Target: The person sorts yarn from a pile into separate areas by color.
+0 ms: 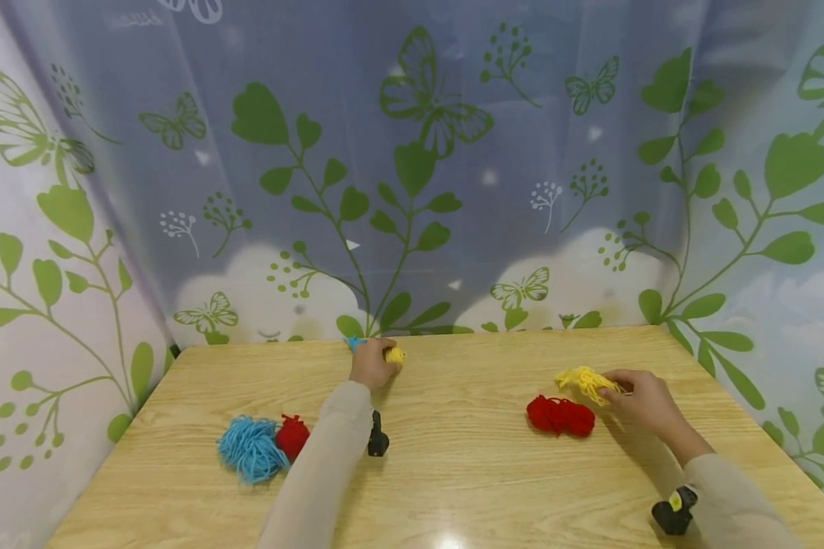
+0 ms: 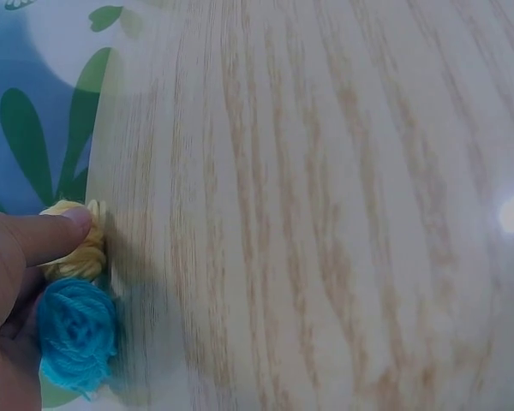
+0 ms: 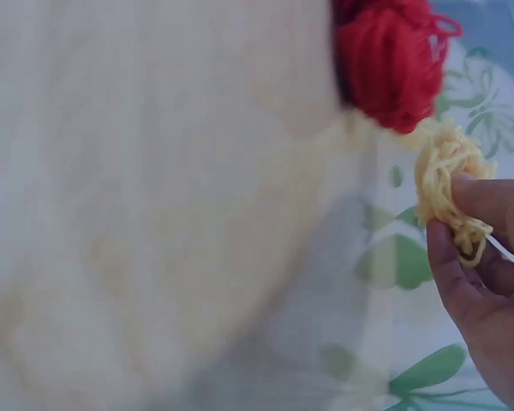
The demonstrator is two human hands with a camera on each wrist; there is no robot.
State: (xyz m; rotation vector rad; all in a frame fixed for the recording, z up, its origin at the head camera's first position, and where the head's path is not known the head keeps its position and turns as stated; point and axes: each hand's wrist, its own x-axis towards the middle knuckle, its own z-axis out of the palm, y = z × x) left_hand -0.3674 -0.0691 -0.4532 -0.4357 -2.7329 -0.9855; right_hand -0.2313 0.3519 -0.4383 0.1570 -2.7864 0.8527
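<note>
At the table's back edge my left hand (image 1: 374, 364) grips a small yellow yarn ball (image 1: 395, 355), with the thumb across it in the left wrist view. A small blue yarn ball (image 2: 77, 332) sits right beside the yellow one, against the fingers; in the head view the hand hides part of it. On the right side, my right hand (image 1: 644, 398) pinches a loose yellow yarn bundle (image 1: 584, 381) between thumb and fingers, its strands spreading toward the left. Just in front of that bundle lies a red yarn skein (image 1: 561, 416), narrowed at its middle.
A large blue yarn bundle (image 1: 250, 448) lies at the left of the wooden table (image 1: 467, 457), touching a small red yarn ball (image 1: 292, 437) that the left sleeve (image 1: 323, 465) partly covers. A patterned curtain (image 1: 453, 191) stands behind the table. Black wrist devices ride on both arms.
</note>
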